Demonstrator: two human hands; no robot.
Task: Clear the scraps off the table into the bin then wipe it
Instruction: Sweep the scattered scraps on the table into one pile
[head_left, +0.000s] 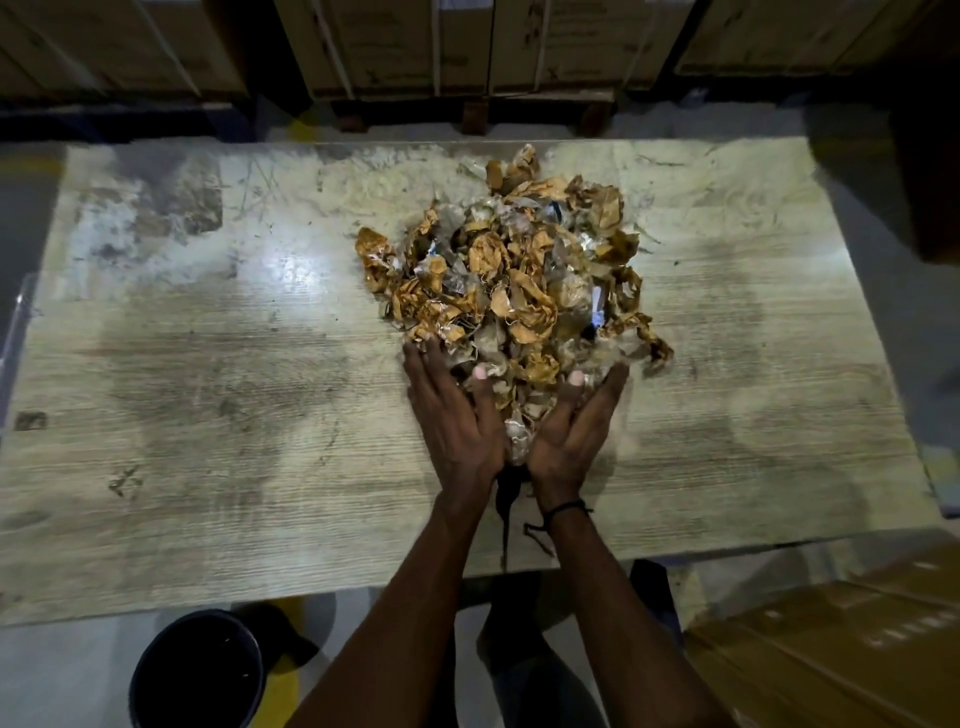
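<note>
Scraps (519, 275) sit heaped right of centre on the tabletop (208, 364). Your left hand (457, 421) and right hand (576, 426), grip open-fingered, cup the pile's near edge; scoop low toward the bin (200, 670).

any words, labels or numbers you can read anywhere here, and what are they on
None can be read.
Cardboard box, lower right: a row of pale printed marks, too blurred to read.
Stacked cartons behind the table: faint dark marks, too blurred to tell whether they are text.
Pile of scraps: crumpled brown paper and clear film, no legible print.
Bin: no label visible.
</note>
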